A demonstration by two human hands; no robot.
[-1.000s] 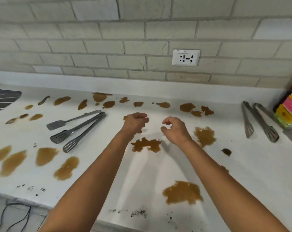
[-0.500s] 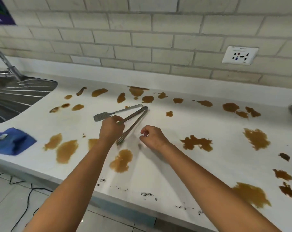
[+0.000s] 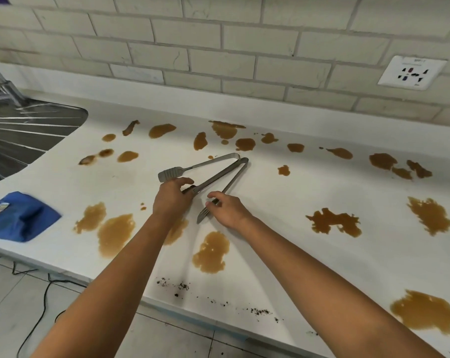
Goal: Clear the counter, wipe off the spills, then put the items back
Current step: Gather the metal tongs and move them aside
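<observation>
Head view: left hand point(image 3: 173, 197) grips one tongs point(image 3: 213, 177) arm, right hand point(image 3: 225, 206) pinches another's point(image 3: 227, 187) tip; likely light, stiff, slick steel, best held mid-arm.

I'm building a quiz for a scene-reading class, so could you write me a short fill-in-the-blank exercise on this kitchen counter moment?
1. The cloth lying near the counter's front edge is ____ in colour.
2. The left hand and the right hand both reach for metal ____ lying among the spills.
3. The sink sits at the ____ end of the counter.
4. The socket is mounted on the tiled ____.

Missing words: blue; tongs; left; wall
</observation>
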